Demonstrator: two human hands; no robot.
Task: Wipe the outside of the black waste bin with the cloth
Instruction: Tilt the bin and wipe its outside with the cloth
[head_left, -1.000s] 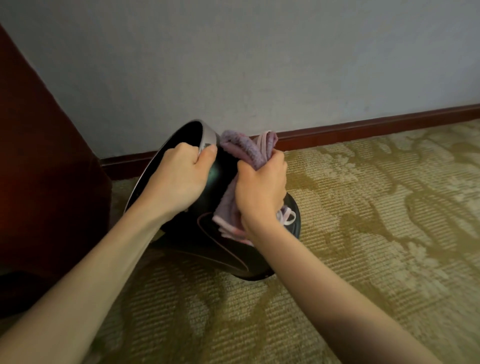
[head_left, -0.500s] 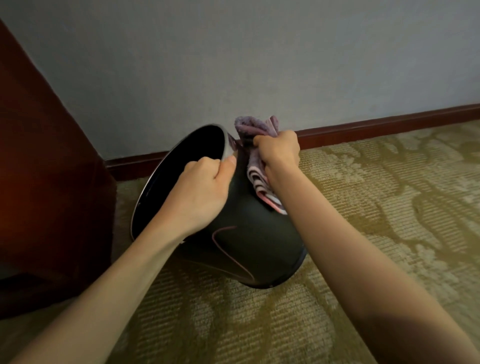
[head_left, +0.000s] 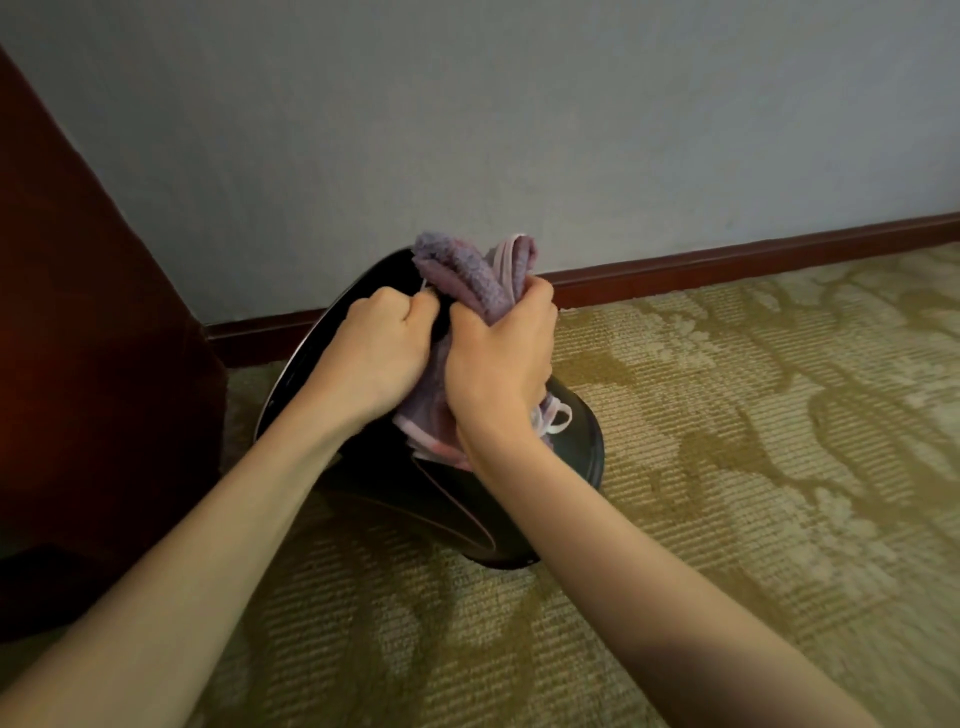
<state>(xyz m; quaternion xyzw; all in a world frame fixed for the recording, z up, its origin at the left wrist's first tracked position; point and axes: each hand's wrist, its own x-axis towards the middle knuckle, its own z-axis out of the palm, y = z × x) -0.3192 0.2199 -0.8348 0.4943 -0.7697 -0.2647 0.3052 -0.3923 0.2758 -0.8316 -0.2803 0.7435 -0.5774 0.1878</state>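
A plain, pale grey-blue wall (head_left: 519, 130) with a faint texture fills the upper part of the view, and a dark reddish-brown skirting board (head_left: 753, 254) runs along its foot where it meets the floor. The floor is covered by a ribbed carpet (head_left: 753, 467) in olive-gold and cream, patterned with large flowers and curling stems. At the left a dark red-brown wooden panel of furniture (head_left: 78, 338) stands against the wall, its lower part in deep shadow, and the light is soft and even.
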